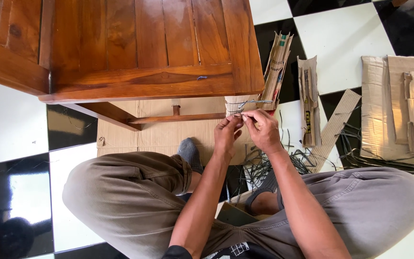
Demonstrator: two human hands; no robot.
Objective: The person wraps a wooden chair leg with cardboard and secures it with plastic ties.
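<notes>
- The person sits on the checkered black-and-white floor (15,124) by a wooden table (144,48); both hands meet at a cardboard-wrapped table leg (238,103).
- The left hand (227,134) and right hand (263,129) each pinch a thin grey strap (255,102), which runs around the wrap, just below the tabletop edge.
- Judging by this, the strap is being tied or undone at the leg; the next move calls for a firm, fine pinch from both hands on the strap ends.
- Brown folded cardboard pieces (308,100) with dark print stand right of the leg; flat cardboard sheets (398,110) lie further right, loose strap scraps (283,160) between.
</notes>
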